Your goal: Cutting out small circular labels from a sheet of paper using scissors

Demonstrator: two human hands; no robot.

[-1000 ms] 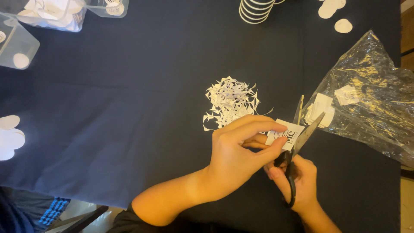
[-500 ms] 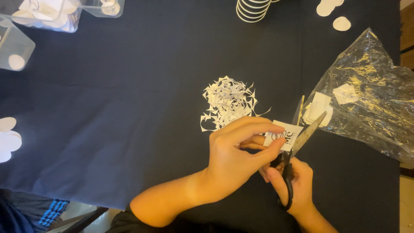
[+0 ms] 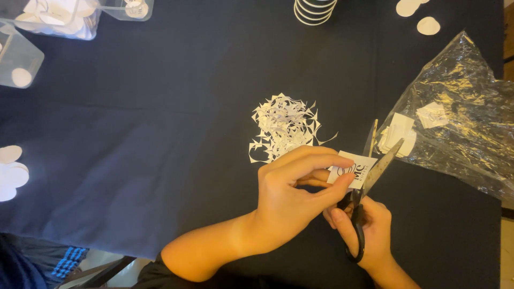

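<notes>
My left hand point(image 3: 292, 195) pinches a small white printed paper card point(image 3: 353, 168) between thumb and fingers. My right hand point(image 3: 367, 230) grips black-handled scissors point(image 3: 375, 174) whose blades stand apart around the card's right edge. Just beyond my hands lies a heap of small white paper trimmings point(image 3: 284, 126) on the dark tablecloth point(image 3: 160, 134). To the right, a crinkled clear plastic bag point(image 3: 460, 112) holds more white cards point(image 3: 399, 134).
Clear plastic boxes point(image 3: 59, 18) with white round cut-outs stand at the far left. White discs point(image 3: 12, 171) lie at the left edge and more discs point(image 3: 420, 16) at the top right. A coil of white rings point(image 3: 315, 9) sits at the far edge.
The hands, card and scissors have stayed nearly in place; the view shifted slightly. The blades remain apart around the card.
</notes>
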